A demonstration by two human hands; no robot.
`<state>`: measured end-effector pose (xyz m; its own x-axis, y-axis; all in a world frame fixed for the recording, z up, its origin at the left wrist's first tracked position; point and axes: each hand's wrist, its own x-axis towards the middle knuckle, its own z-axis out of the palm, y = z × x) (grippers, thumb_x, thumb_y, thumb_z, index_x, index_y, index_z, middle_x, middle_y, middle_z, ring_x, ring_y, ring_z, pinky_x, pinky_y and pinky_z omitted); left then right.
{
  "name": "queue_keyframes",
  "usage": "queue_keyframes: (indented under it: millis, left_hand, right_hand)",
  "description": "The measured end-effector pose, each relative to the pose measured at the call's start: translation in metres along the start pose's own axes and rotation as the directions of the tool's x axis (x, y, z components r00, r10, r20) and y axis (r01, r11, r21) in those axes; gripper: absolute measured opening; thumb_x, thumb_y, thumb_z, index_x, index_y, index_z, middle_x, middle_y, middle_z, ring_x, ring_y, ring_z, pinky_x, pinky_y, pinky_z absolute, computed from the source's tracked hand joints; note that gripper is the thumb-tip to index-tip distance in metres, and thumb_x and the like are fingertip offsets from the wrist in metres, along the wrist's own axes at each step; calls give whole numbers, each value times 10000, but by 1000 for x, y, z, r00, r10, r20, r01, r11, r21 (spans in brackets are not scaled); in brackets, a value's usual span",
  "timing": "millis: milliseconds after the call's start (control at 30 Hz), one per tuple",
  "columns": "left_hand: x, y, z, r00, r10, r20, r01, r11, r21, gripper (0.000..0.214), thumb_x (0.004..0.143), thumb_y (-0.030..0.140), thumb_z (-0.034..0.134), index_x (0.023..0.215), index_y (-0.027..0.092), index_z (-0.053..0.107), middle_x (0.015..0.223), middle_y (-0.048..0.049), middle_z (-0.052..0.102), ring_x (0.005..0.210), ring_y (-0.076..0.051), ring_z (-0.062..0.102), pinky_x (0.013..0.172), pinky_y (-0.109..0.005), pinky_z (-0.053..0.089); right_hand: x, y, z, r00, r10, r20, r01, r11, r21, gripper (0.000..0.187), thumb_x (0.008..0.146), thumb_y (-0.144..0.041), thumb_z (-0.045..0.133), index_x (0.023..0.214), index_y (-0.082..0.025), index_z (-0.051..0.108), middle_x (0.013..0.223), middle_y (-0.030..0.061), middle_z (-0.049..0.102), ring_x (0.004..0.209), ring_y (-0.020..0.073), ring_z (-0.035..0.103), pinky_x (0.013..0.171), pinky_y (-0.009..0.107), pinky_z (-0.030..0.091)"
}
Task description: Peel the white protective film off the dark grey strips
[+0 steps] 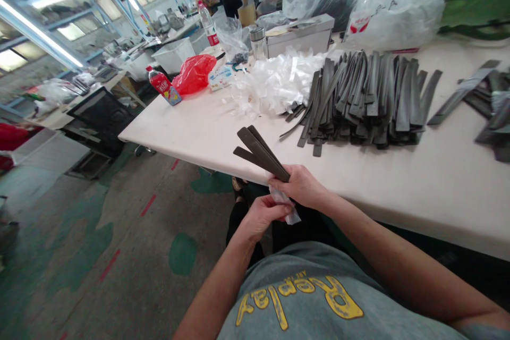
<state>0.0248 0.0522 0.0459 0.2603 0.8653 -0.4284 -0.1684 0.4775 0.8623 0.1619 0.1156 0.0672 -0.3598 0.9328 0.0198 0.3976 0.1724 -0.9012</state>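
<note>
My right hand point(303, 187) is closed around the lower ends of a few dark flat strips point(258, 153) that fan out up and to the left over the table edge. Just below it, my left hand point(263, 216) pinches a small clear plastic wrapper point(287, 208) that hangs under the strips. Both hands are held in front of my lap, close to the near edge of the white table point(191, 133).
A large pile of dark strips point(366, 98) lies on the table, with more strips point(490, 106) at the right. A heap of clear wrappers point(274, 82), a red bag point(194, 73), bottles and a grey box point(303, 34) stand behind. Other people work far back.
</note>
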Motion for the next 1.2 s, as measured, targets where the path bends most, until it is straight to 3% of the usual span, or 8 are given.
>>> queue_keyframes:
  millis: [167,333,467,567,700,1000,1200]
  left_hand:
    - [-1,-6,2,998,-65,9,65,998,23,309,643,369,784,812,114,745,711,-62,695,605,-120,585,626,-237,469]
    - [0,5,-14,990,22,-143,-57,969,-242,304,616,374,821,717,119,690,729,-44,694,621,-91,606,613,-194,485]
    - [-2,23,-24,951,41,-306,-188,864,-467,364,545,372,865,737,142,658,721,-3,690,610,-85,624,609,-194,515]
    - [-4,32,-23,931,53,-361,-251,811,-528,348,568,348,857,769,143,660,760,-12,711,658,-105,657,626,-204,536]
    - [-8,36,-19,926,77,-370,-279,800,-531,336,576,347,852,765,143,664,753,-21,723,654,-118,665,604,-207,541]
    - [-17,32,-14,904,159,-398,-328,855,-403,342,567,372,853,745,126,695,682,-19,707,601,-98,639,614,-197,527]
    - [-17,22,-4,887,273,-373,-362,912,-194,247,655,339,800,755,125,728,712,-19,712,610,-81,604,617,-185,493]
  right_hand:
    - [1,-1,-4,1000,8,-19,-10,996,-85,220,821,-363,558,822,-181,682,654,10,643,565,133,547,518,216,381]
    - [-22,4,-22,995,89,34,-90,995,31,416,900,-499,447,1112,-190,628,786,17,692,467,115,548,504,232,450]
    - [-56,5,-35,979,152,137,-156,988,19,456,905,-565,407,922,-184,656,706,11,659,483,121,556,505,234,463]
    - [-79,5,-33,956,170,238,-178,984,15,484,909,-593,381,895,-191,652,683,6,640,500,131,566,492,237,462]
    - [-93,9,-25,934,205,291,-193,979,-71,550,906,-630,350,895,-182,670,684,27,643,528,155,578,507,261,462]
    - [-82,8,-15,963,173,208,-123,965,-229,563,912,-584,323,836,-170,697,662,45,637,564,184,608,528,278,465]
    - [-70,-7,-6,939,174,297,-152,984,-95,568,910,-603,339,798,-163,681,699,51,657,522,161,591,514,270,465]
